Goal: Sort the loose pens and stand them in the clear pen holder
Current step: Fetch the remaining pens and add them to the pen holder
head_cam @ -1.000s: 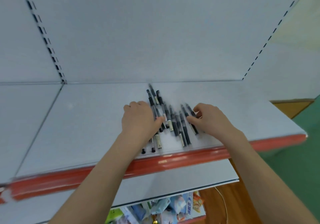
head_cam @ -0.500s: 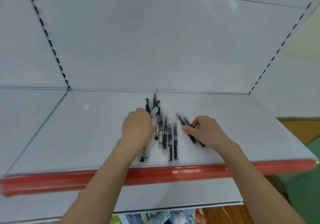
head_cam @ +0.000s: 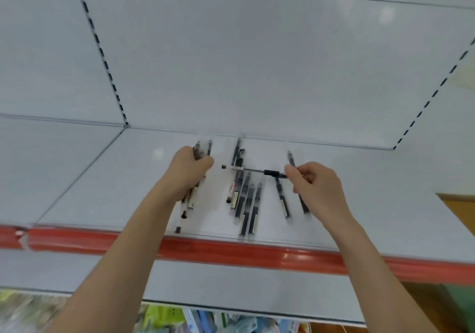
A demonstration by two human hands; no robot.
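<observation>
Over the grey shelf [head_cam: 97,193], your right hand [head_cam: 317,187] pinches one pen [head_cam: 253,170] at its black grip end, long axis crosswise, back end pointing left, above the loose pens [head_cam: 245,201] lying front to back. Your left hand [head_cam: 189,172] grips a bundle of pens [head_cam: 189,202], also front to back. Half a second ago the right hand was down among the pens. Faint clear edges [head_cam: 267,238] surround them; if this is a holder, you cannot tell

Bright, even light; soft motion blur, wide-angle bending at the edges.
</observation>
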